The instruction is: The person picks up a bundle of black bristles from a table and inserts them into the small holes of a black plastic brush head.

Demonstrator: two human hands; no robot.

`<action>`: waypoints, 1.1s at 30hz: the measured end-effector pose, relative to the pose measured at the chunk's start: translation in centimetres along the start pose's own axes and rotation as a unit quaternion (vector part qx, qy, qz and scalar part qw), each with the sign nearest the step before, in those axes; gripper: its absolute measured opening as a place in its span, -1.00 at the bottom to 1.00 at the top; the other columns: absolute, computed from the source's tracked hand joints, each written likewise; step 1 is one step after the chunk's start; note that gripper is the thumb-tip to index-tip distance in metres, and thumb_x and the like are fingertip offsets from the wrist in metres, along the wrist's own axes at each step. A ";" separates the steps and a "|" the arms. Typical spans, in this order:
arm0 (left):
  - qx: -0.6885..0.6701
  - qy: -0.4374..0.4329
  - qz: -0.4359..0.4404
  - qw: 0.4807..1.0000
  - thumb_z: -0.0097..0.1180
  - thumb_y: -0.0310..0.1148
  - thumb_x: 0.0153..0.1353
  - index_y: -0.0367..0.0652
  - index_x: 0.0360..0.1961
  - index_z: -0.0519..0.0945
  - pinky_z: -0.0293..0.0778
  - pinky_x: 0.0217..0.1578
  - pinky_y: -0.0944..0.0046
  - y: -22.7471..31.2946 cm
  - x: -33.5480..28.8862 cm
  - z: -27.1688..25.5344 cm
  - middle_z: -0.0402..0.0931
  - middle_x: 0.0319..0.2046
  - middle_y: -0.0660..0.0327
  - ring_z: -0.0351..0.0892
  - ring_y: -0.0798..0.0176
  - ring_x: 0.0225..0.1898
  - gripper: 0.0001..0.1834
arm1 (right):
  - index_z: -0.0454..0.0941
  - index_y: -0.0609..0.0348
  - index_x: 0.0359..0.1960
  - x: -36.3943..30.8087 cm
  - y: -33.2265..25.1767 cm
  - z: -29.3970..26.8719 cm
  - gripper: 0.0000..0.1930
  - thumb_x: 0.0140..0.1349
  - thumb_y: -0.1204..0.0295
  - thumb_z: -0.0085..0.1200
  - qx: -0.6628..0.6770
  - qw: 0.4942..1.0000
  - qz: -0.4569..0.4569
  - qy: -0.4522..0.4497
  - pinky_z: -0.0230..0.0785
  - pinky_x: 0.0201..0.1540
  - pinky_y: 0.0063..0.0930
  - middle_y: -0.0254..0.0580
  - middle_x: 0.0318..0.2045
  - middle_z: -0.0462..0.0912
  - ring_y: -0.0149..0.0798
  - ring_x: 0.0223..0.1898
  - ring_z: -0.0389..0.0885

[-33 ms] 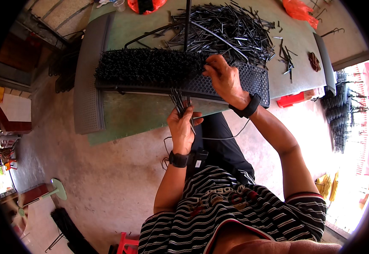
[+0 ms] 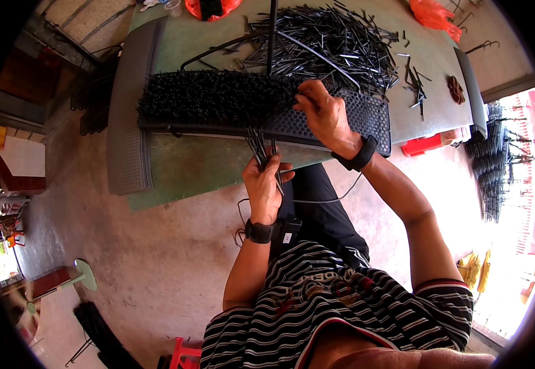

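My left hand (image 2: 263, 184) is closed around a bunch of thin black strips (image 2: 257, 147), which fan upward just below the near edge of a perforated black panel (image 2: 365, 117). Short black strips stand upright in the panel's left and middle part as a dense bristly mass (image 2: 212, 95); bare round holes show on its right part. Over the border between the two, my right hand (image 2: 324, 114) bends with thumb and fingers pinched together. What lies between those fingertips is too small and dark to make out. A black frame of thin rods (image 2: 272, 43) rises behind the panel.
A large heap of loose black strips (image 2: 329, 46) lies beyond the panel on the green table (image 2: 175, 178), with several scattered to its right. Stacked grey perforated sheets (image 2: 126, 141) lie at the left. A cable (image 2: 322, 201) loops below my hands. A red stool (image 2: 184, 353) stands behind, lower left.
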State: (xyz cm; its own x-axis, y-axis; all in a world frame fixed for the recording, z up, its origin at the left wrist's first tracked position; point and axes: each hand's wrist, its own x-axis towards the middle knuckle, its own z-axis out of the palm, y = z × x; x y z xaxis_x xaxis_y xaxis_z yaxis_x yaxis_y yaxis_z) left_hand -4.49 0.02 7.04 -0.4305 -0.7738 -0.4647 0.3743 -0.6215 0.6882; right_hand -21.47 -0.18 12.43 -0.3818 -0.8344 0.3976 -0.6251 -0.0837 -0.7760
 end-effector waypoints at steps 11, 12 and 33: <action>-0.035 -0.001 -0.011 0.999 0.06 -0.53 0.16 -0.23 -0.26 0.51 0.55 -0.53 0.25 0.3 -0.2 0.2 0.53 -0.42 0.19 0.58 0.23 -0.50 -0.89 | 0.45 0.28 -0.37 0.9 1.4 0.1 -0.93 0.12 0.55 -0.02 -0.214 0.961 -0.163 -0.064 0.43 -0.44 -0.34 0.00 -0.52 0.59 -0.04 -0.49 0.61; -0.035 -0.003 -0.010 0.999 0.06 -0.53 0.16 -0.23 -0.26 0.51 0.55 -0.53 0.24 0.3 -0.2 0.2 0.53 -0.41 0.18 0.58 0.22 -0.49 -0.89 | 0.48 0.28 -0.40 0.9 1.3 0.1 -0.92 0.09 0.52 0.02 -0.237 0.954 -0.172 -0.062 0.44 -0.43 -0.34 -0.01 -0.53 0.59 -0.04 -0.49 0.61; 0.012 -0.012 0.026 1.000 0.04 -0.47 0.19 -0.21 -0.22 0.52 0.48 -0.57 0.34 -0.7 -0.4 0.1 0.49 -0.45 0.27 0.50 0.34 -0.53 -0.86 | 0.39 0.30 -0.24 -0.3 -0.2 0.5 -0.87 0.16 0.61 -0.04 0.038 0.999 0.001 0.006 0.44 -0.47 -0.48 -0.01 -0.50 0.59 -0.20 -0.45 0.66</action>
State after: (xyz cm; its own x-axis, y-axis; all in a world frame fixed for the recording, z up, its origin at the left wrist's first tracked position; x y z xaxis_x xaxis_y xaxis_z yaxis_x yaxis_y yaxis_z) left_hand -4.71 0.73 6.82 -0.4301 -0.8015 -0.4155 0.3761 -0.5775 0.7246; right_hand -20.92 -0.12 12.20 -0.3904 -0.8285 0.4015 -0.5705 -0.1246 -0.8118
